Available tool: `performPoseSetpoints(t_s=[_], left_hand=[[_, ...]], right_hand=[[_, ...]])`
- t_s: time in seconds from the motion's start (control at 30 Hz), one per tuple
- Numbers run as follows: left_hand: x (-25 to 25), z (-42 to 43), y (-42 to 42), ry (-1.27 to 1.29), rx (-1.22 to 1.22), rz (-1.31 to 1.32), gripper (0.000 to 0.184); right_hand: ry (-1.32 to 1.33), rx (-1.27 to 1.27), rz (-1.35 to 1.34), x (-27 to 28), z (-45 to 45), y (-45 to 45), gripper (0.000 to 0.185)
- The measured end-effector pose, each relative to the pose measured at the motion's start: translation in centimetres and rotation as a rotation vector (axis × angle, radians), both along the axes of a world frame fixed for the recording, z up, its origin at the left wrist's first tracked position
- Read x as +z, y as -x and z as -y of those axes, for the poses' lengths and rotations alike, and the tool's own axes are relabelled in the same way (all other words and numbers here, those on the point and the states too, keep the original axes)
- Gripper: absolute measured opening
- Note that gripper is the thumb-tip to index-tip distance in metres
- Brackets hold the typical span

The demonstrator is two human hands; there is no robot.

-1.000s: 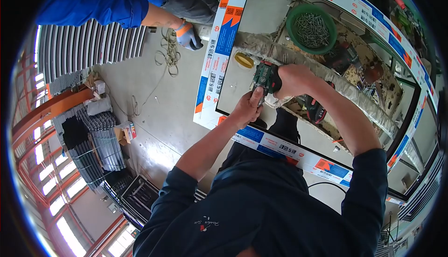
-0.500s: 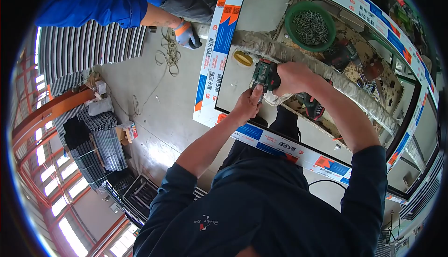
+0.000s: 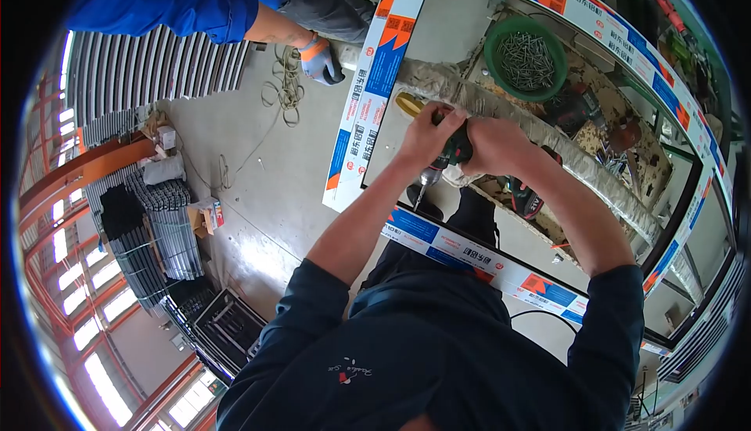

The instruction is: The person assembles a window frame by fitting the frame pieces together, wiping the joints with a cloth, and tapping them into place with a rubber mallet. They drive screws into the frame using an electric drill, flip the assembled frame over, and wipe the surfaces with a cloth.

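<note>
My right hand (image 3: pixel 494 148) is wrapped around the drill (image 3: pixel 457 151), and my left hand (image 3: pixel 427 137) is closed over its upper part, probably to steady it and add pressure. The drill is in both palms, inside the opening of the frame (image 3: pixel 438 231) near its left near corner, its bit aimed at the frame's near side; I can't tell whether the tip touches. Through the frame's opening, toward its far side, the green bowl (image 3: pixel 491 49) of screws (image 3: pixel 526 62) sits on the worktop (image 3: pixel 651 153), likely kept there for easy reach.
</note>
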State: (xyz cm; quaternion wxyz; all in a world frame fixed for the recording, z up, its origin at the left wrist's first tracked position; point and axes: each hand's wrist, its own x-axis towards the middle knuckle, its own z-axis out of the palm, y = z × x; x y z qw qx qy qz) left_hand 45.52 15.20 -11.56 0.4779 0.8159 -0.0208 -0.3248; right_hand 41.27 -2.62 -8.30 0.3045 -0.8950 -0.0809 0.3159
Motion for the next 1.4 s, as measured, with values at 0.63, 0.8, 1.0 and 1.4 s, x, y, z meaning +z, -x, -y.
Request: performPoseSetpoints(t_s=[0.63,0.8,1.0,1.4], left_hand=[[0.4,0.9,1.1,0.019,0.003,-0.038,0.065],[1.3,1.0,1.1,0.004,-0.025,-0.053,0.058],[1.4,0.0,1.7,0.012,0.051,0.012,0.059],[1.7,-0.9,2.3,-0.06,0.06,0.005,0.062]], right_hand=[[0.004,-0.088,0.006,-0.7,0.4,1.7,0.045],[0.013,-0.103,0.009,0.1,0.3,1.8,0.046],[0.016,-0.057,0.053,-0.8,-0.6,1.6,0.048],[0.031,-0.018,0.072,-2.2,-1.5,1.9,0.051]])
